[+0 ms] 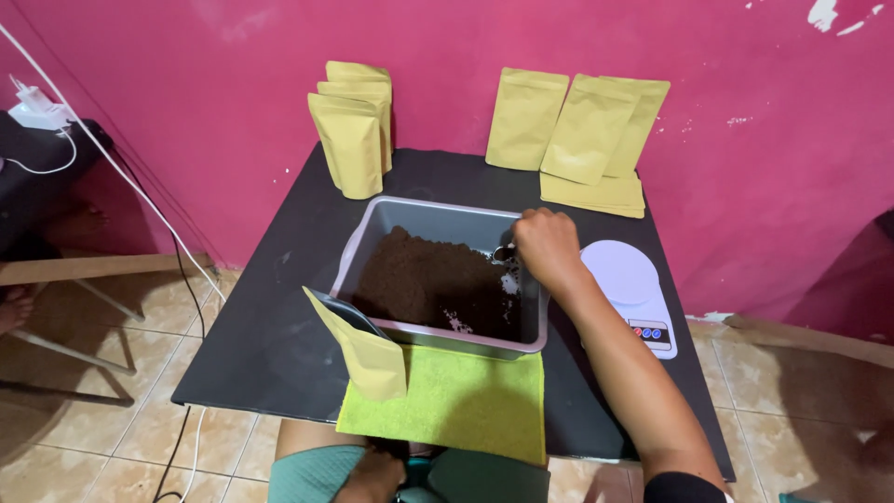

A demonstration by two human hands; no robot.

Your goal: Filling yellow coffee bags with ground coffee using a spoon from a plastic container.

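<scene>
Yellow cloth [466, 402]; grey tub [410, 216]; tan pouches [349, 140]

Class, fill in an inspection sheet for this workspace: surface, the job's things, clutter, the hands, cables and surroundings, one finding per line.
Surface: black table with a yellow-green cloth at its near edge.
Job's things: grey tub holding dark brown powder; an open paper pouch stands on the cloth; white scale right of the tub.
Clutter: standing pouches at back left, flat pouches leaning on the wall at back right.
Hands: right hand at the tub's right rim, grip closed on a small metal scoop; left hand low below the table edge, grip unclear.
Cables: white cable and charger at left.
Surroundings: pink wall, tiled floor.
</scene>
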